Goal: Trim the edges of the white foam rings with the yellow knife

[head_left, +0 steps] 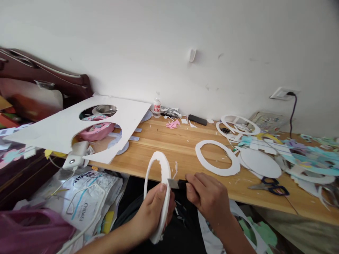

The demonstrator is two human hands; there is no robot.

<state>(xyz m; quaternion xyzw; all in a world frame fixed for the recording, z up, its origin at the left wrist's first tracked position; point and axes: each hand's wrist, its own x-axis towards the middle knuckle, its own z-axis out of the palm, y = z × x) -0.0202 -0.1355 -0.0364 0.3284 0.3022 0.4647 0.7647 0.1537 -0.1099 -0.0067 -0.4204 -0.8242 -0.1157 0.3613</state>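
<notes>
My left hand (155, 208) is closed around a white foam ring (165, 169), which it holds upright above my lap at the table's front edge. The ring's edge looks rough. In my right hand (209, 194) is a utility knife (181, 183) with a dark handle. Its blade points left and meets the ring's outer edge just above my left thumb. A thin white shaving (175, 170) sticks up beside the ring. Part of the ring is hidden behind my left hand.
A large white board (58, 120) with round cutouts lies at the left of the wooden table (159, 139). White rings (202, 158), a white disc (259, 163) and scissors (270, 187) lie to the right. A bottle (157, 106) and a black phone (197, 120) are near the wall.
</notes>
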